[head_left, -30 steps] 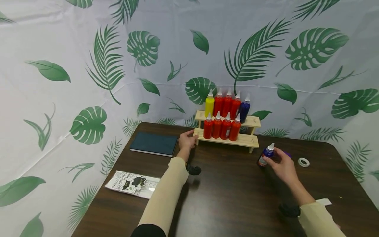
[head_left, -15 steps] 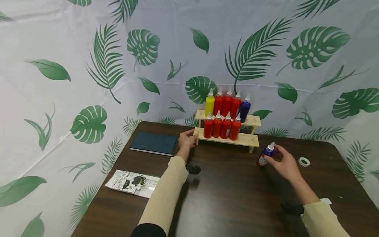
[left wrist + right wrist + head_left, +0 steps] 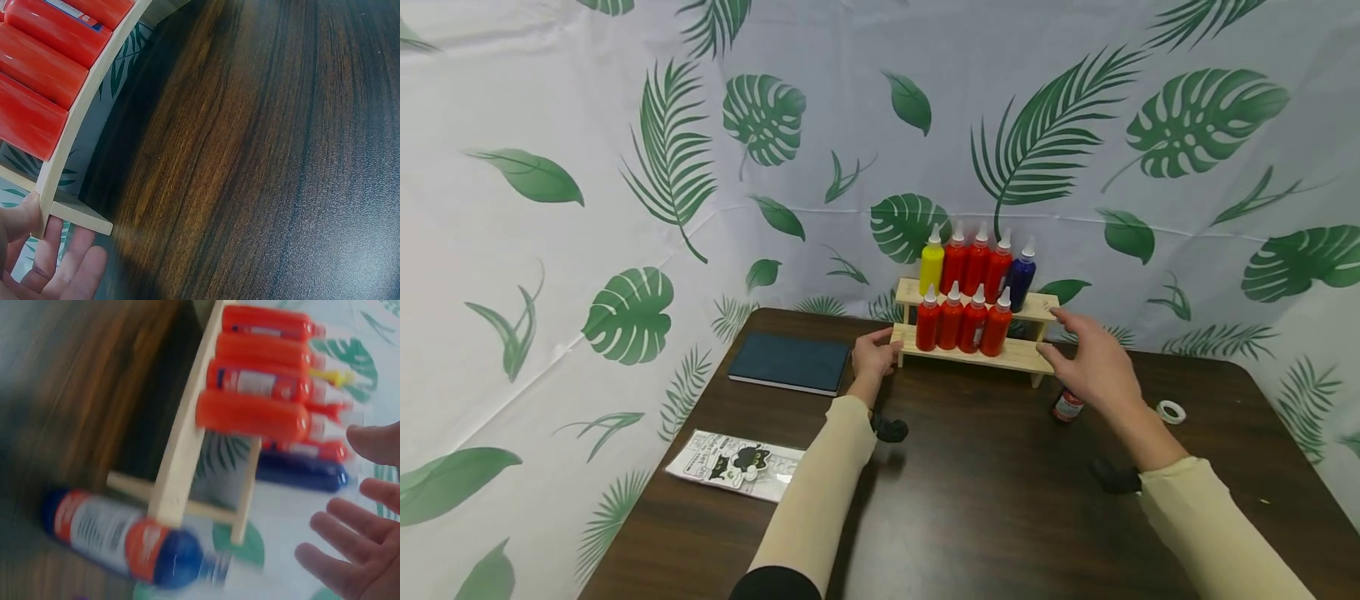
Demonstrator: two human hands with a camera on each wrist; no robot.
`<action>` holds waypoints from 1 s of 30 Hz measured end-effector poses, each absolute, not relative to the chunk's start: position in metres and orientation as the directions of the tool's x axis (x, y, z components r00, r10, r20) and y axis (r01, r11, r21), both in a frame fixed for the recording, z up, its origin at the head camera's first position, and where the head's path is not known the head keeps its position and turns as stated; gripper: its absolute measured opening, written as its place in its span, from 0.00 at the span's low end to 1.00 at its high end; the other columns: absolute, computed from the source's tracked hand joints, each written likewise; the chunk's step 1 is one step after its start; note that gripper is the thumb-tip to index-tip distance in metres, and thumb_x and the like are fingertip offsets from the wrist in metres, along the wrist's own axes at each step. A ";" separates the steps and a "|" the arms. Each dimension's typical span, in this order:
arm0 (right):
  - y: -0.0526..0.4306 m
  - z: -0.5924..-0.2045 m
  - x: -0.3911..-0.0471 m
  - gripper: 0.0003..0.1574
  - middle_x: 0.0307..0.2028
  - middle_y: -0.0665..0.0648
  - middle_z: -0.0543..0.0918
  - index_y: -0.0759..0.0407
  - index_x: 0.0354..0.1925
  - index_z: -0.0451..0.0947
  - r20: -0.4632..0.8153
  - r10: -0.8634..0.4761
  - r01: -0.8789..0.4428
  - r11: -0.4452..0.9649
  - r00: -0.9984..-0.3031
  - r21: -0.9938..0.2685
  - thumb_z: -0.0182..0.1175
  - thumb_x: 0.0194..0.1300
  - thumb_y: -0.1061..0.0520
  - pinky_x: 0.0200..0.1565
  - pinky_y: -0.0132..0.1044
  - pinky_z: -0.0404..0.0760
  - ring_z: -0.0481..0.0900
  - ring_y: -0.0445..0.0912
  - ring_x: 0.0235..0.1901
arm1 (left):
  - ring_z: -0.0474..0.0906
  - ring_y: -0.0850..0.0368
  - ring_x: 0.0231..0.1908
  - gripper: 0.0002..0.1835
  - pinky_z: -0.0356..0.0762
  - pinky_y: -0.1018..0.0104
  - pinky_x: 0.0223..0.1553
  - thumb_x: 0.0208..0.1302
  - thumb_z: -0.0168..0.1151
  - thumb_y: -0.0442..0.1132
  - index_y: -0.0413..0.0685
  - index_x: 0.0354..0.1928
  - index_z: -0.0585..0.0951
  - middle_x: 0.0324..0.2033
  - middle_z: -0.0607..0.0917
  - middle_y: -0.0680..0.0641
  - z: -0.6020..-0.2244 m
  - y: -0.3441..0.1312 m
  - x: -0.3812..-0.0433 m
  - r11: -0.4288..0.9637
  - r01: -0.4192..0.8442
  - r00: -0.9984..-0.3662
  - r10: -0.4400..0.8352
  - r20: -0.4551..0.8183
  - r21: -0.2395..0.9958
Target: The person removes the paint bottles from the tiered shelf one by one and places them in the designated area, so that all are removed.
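My left hand (image 3: 872, 354) holds the left end of a two-tier wooden rack (image 3: 1030, 356); in the left wrist view its thumb lies over the board's end, with fingers beneath. My right hand (image 3: 1097, 367) has its fingers spread near the rack's right end and holds nothing. Below it a blue squeeze bottle (image 3: 106, 532) with a red and white label stands on the table, its top hidden by the hand in the head view. Several red squeeze bottles (image 3: 951, 323) stand on the lower tier. On the upper tier are a yellow bottle (image 3: 931, 268), red ones and another blue bottle (image 3: 1021, 279).
A dark notebook (image 3: 790, 362) and a plastic-wrapped packet with cat drawings (image 3: 737, 463) lie at the left of the brown table (image 3: 985, 500). At the right is a white ring like a tape roll (image 3: 1170, 412). Behind hangs a leaf-patterned cloth (image 3: 850, 100).
My right hand has let go of the blue bottle and moved up and left to the rack's right end. The bottle stays where it stood. My left hand keeps its hold.
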State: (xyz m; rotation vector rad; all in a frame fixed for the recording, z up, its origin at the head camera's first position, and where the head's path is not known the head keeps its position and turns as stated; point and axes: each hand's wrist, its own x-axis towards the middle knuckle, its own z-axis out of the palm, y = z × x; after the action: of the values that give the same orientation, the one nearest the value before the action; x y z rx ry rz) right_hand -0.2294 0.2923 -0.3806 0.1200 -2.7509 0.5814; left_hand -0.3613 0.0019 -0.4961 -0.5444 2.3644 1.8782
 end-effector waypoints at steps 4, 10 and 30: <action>0.279 -0.387 -0.256 0.41 0.60 0.70 0.72 0.60 0.70 0.60 0.216 -0.031 -0.136 0.861 -0.976 -0.489 0.59 0.66 0.44 0.54 0.64 0.69 0.73 0.65 0.56 | 0.85 0.57 0.25 0.18 0.81 0.64 0.23 0.56 0.72 0.41 0.58 0.50 0.85 0.29 0.88 0.47 -0.495 0.005 -0.359 0.198 -0.325 -0.933 -0.229 -0.278 0.925; 0.271 -0.408 -0.291 0.42 0.61 0.71 0.71 0.63 0.71 0.57 0.175 0.020 -0.092 0.790 -0.984 -0.606 0.60 0.66 0.50 0.58 0.61 0.68 0.72 0.65 0.58 | 0.85 0.57 0.26 0.17 0.80 0.65 0.23 0.56 0.72 0.42 0.60 0.49 0.86 0.31 0.88 0.48 -0.492 0.007 -0.358 0.200 -0.328 -0.932 -0.229 -0.282 0.923; 0.252 -0.439 -0.307 0.38 0.63 0.65 0.71 0.58 0.70 0.60 0.202 0.125 -0.055 0.708 -0.971 -0.704 0.58 0.68 0.47 0.59 0.58 0.68 0.70 0.60 0.61 | 0.85 0.58 0.28 0.18 0.82 0.63 0.27 0.56 0.71 0.42 0.60 0.51 0.85 0.38 0.88 0.47 -0.494 0.002 -0.356 0.201 -0.313 -0.937 -0.226 -0.267 0.928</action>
State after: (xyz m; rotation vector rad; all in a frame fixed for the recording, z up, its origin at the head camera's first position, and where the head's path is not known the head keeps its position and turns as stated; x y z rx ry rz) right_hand -0.3072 0.2524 -0.4392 -0.0562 -2.6811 1.1154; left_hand -0.3560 0.0023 -0.4944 -0.5347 2.3779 1.8658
